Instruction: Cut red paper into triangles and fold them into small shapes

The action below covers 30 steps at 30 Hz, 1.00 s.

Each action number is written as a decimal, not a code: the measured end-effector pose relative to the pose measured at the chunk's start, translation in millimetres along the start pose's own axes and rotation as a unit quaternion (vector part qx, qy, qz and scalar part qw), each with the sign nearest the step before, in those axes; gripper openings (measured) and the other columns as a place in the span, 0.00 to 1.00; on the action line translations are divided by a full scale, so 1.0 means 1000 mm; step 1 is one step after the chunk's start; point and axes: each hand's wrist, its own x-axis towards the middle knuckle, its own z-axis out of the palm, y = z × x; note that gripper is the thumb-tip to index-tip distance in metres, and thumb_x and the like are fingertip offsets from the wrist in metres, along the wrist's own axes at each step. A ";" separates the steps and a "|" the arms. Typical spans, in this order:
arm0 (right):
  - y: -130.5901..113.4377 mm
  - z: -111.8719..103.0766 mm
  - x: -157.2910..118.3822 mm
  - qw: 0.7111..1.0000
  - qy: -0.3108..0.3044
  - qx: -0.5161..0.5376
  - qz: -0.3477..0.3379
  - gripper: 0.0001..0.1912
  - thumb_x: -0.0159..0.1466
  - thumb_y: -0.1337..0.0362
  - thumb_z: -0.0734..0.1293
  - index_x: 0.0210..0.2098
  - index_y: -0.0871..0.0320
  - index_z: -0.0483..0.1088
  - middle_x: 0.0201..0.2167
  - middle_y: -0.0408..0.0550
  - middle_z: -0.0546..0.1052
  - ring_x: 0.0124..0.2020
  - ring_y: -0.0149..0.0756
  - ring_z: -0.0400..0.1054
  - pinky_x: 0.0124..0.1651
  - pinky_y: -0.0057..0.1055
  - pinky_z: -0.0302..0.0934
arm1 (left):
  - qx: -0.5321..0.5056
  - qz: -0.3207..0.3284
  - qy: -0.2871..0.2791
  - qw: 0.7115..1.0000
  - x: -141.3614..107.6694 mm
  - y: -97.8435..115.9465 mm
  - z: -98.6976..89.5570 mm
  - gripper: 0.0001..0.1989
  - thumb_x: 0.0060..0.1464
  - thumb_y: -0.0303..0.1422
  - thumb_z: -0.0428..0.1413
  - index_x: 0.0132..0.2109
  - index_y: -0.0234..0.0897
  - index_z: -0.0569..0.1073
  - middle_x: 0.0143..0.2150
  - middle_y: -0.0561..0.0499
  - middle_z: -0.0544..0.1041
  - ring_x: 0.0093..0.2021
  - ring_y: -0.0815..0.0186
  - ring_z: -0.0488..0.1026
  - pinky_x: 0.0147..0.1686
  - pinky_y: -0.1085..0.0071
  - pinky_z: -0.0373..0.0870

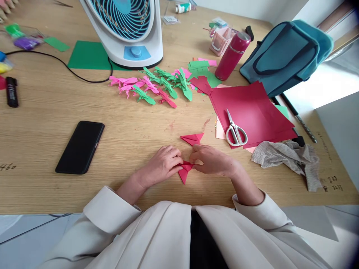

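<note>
A small folded red paper piece (184, 174) lies on the table near its front edge, a triangular point toward me. My left hand (166, 161) pinches its left side, fingers bent together. On its right side my right hand (209, 160) grips it between thumb and fingers. Just beyond my right fingertips is a second folded red paper (193, 138), lying by itself. Farther back, several folded pink figures (127, 83) and green figures (183, 85) are spread in a cluster, with a red one (167, 98) at its front.
A black phone (80, 147) lies at left, a marker (12, 92) beyond it. Behind stands a fan (136, 52) with its cable. At right are white scissors (236, 134) on red sheets (252, 108), a grey cloth (283, 157), a red bottle (232, 56) and a teal bag (280, 56).
</note>
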 end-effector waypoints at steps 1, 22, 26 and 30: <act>-0.001 0.000 -0.001 1.000 -0.002 0.003 0.004 0.08 0.61 0.71 0.68 0.26 0.57 0.74 0.31 0.48 0.69 0.35 0.37 0.67 0.39 0.32 0.56 | 0.003 -0.001 0.003 1.000 0.000 0.000 0.002 0.08 0.64 0.35 0.54 0.41 0.37 0.77 0.41 0.47 0.73 0.44 0.61 0.67 0.45 0.63 0.64; -0.022 0.033 -0.009 0.991 0.128 0.001 0.043 0.06 0.63 0.64 0.70 0.30 0.59 0.74 0.34 0.46 0.70 0.33 0.32 0.62 0.40 0.33 0.50 | 0.026 0.049 0.031 0.998 -0.004 -0.004 -0.004 0.10 0.66 0.32 0.51 0.36 0.38 0.75 0.37 0.49 0.76 0.40 0.64 0.67 0.43 0.65 0.62; -0.021 0.034 -0.010 0.991 0.123 0.000 0.047 0.06 0.62 0.64 0.71 0.30 0.59 0.73 0.35 0.46 0.70 0.33 0.33 0.62 0.41 0.33 0.50 | 0.023 0.039 0.052 0.998 -0.007 -0.011 -0.004 0.09 0.65 0.32 0.53 0.36 0.38 0.75 0.36 0.50 0.76 0.40 0.64 0.67 0.43 0.65 0.62; -0.021 0.036 -0.010 0.989 0.136 -0.002 0.054 0.10 0.64 0.61 0.70 0.28 0.59 0.72 0.34 0.47 0.70 0.33 0.33 0.63 0.41 0.34 0.50 | 0.007 0.012 0.050 0.999 -0.009 -0.016 -0.005 0.08 0.64 0.32 0.54 0.37 0.38 0.76 0.35 0.50 0.76 0.39 0.64 0.67 0.43 0.64 0.62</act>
